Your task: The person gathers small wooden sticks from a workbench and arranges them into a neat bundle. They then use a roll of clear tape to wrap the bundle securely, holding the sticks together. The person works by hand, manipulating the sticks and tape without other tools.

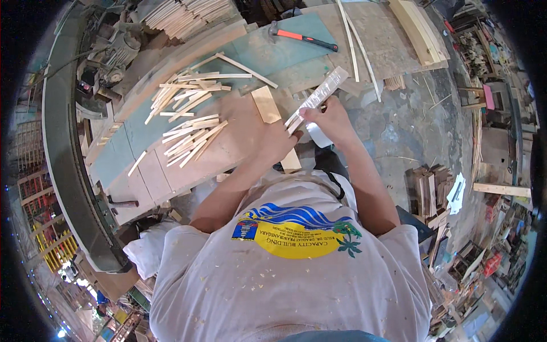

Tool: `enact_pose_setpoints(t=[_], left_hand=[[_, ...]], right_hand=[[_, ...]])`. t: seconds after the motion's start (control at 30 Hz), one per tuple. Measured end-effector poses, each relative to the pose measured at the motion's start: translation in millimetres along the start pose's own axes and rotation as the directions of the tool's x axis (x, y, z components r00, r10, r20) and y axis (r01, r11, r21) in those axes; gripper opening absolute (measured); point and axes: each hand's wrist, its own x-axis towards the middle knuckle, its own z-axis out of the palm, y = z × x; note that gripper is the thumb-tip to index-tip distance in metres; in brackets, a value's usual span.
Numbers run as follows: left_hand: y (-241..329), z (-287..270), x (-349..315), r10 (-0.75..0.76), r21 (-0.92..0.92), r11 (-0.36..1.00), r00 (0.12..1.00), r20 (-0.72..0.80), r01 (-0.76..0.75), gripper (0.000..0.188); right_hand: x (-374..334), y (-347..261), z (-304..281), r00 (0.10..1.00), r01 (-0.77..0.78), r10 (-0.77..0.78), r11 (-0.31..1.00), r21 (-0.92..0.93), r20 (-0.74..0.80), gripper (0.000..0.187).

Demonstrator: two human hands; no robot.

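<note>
A narrow bundle of wooden strips (325,91), partly covered in shiny clear film, slants up and to the right in front of me. My left hand (278,141) is closed around its near end. Farther along it, my right hand (330,121) grips the bundle with the thumb on top. Below the right hand shows a whitish, smooth object (318,137), perhaps a roll, partly hidden. A flat wooden block (265,105) lies just beyond my left hand. Loose thin wooden sticks (194,137) are spread in piles on the worktable (239,149) to the left.
A hammer (302,37) with a red and black handle lies at the table's far side. Long thin strips (359,48) and thick boards (419,31) rest at the far right. A long dark beam (71,148) runs along the left. Wood offcuts (427,191) stand on the right floor.
</note>
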Motion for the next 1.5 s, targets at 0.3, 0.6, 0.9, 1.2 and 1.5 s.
enact_pose_setpoints(t=[0.3,0.6,0.9,1.2,1.5], left_hand=[[-7,-29,-18,-0.011,-0.305,0.949,0.972,0.235,0.084,0.044],[-3,-27,-48,0.343,-0.802,0.483,0.767,0.543,0.352,0.047],[-18,-13,-31,0.402,-0.861,0.403,0.785,0.472,0.311,0.056],[3,-10,-32,0.140,0.001,0.988,0.904,-0.403,-0.152,0.042],[-14,-31,-40,0.059,-0.620,0.773,0.957,0.284,0.136,0.021]], right_hand=[[-5,8,-13,0.882,0.210,-0.195,0.978,0.012,0.428,0.101],[-27,1,-23,0.793,0.197,-0.341,0.927,0.318,0.504,0.107],[-23,5,-25,0.769,-0.008,-0.254,0.914,0.406,0.587,0.072],[-16,-40,7,0.965,0.145,-0.104,0.977,-0.156,0.240,0.074],[-15,-3,-15,0.860,0.272,-0.279,0.959,0.080,0.426,0.086]])
